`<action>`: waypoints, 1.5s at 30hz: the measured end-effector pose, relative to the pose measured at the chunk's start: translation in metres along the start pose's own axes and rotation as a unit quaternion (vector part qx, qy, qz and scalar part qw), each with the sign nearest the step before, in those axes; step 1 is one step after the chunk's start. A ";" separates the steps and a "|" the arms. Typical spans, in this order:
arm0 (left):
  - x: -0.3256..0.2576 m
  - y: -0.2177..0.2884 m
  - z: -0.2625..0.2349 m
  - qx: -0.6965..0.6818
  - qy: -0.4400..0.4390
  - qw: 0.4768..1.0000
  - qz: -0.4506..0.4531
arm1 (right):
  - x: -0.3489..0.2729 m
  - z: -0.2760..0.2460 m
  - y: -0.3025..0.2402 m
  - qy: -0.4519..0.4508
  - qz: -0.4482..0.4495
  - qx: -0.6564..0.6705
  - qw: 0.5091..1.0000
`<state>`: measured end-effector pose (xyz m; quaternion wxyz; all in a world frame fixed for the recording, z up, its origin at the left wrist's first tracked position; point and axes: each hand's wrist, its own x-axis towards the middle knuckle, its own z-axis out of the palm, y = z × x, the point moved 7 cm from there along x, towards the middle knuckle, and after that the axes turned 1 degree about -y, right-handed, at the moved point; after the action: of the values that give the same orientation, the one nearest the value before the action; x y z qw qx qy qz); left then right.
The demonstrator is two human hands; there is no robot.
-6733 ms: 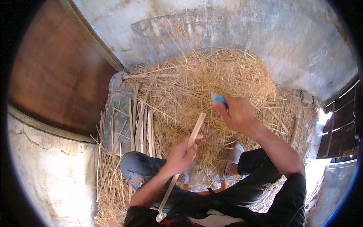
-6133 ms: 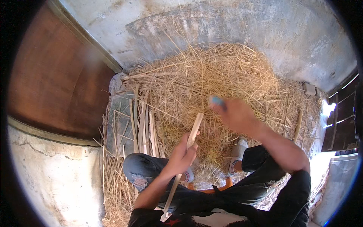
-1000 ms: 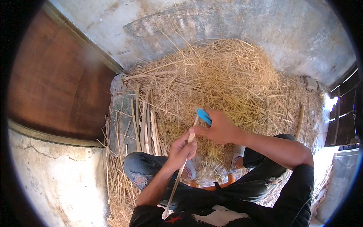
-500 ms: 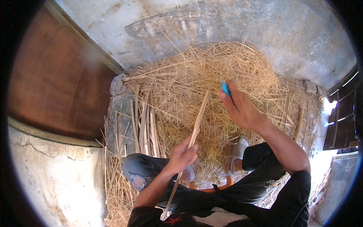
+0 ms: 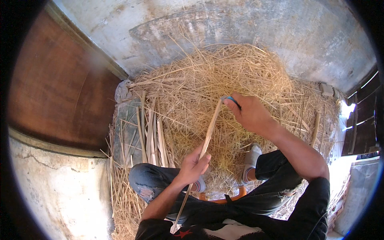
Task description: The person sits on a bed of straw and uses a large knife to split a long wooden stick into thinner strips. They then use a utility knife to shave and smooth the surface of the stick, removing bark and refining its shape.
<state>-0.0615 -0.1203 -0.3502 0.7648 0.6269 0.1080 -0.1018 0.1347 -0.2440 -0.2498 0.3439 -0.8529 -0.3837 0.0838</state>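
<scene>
My left hand [image 5: 194, 166] is closed around the middle of a long, pale wooden strip [image 5: 212, 127]. The strip slants away from my lap, its far end raised over the straw. In my right hand [image 5: 252, 112] is a blue-handled cutter knife [image 5: 231, 98], gripped between thumb and fingers. Its blade end meets the far tip of the strip; the fingers partly hide the handle, and the blade itself is hard to make out.
Dry straw and shavings [image 5: 244, 68] are heaped before me against a grey wall [image 5: 256, 24]. Several long strips [image 5: 152, 136] lie to the left, near a brown wooden panel [image 5: 64, 84]. My shoe [image 5: 253, 156] rests on the straw. A small block [image 5: 326, 90] is at the far right.
My right hand has moved left and slightly nearer, bringing the cutter knife to the strip's far end. My left hand keeps its hold on the strip, almost unmoved.
</scene>
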 end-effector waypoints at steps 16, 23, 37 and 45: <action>-0.004 0.004 -0.010 0.014 0.026 1.000 -0.001 | 0.005 0.013 -0.001 -0.033 0.065 -0.007 0.997; -0.003 0.010 -0.004 0.041 0.033 0.998 0.024 | 0.007 0.009 -0.008 -0.032 0.035 0.001 0.999; 0.006 0.015 -0.012 0.039 0.027 0.998 0.028 | -0.016 0.039 -0.025 -0.043 0.011 -0.048 0.998; -0.004 0.013 -0.011 0.043 0.033 0.999 0.003 | -0.018 0.034 -0.030 -0.014 -0.002 -0.019 1.000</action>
<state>-0.0615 -0.1071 -0.3386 0.7332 0.6629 0.1266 -0.0832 0.0902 -0.2247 -0.2580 0.3225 -0.8571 -0.3918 0.0883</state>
